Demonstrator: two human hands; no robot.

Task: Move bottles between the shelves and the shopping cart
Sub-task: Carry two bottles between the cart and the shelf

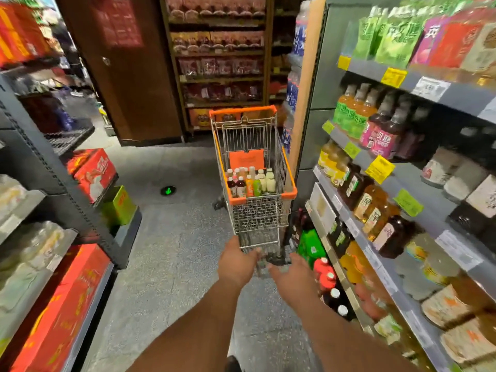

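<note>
While both arms reach forward, left hand [236,261] and right hand [291,275] hold nothing, fingers loosely spread and blurred, near the low front end of the shopping cart [253,167], seemingly not gripping it. Step in hand, by judgement: between transfers, bottles to be taken next. Cart basket: about a dozen upright bottles [251,181], dark, orange, green, pale, clustered at its far end. Right-hand shelves [402,181]: rows of juice and tea bottles, just beside the cart. Next move calls for reaching and gripping one bottle.

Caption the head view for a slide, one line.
Both hands, left and right, reach toward the shopping cart holding bottles, beside the drink shelves.
</note>
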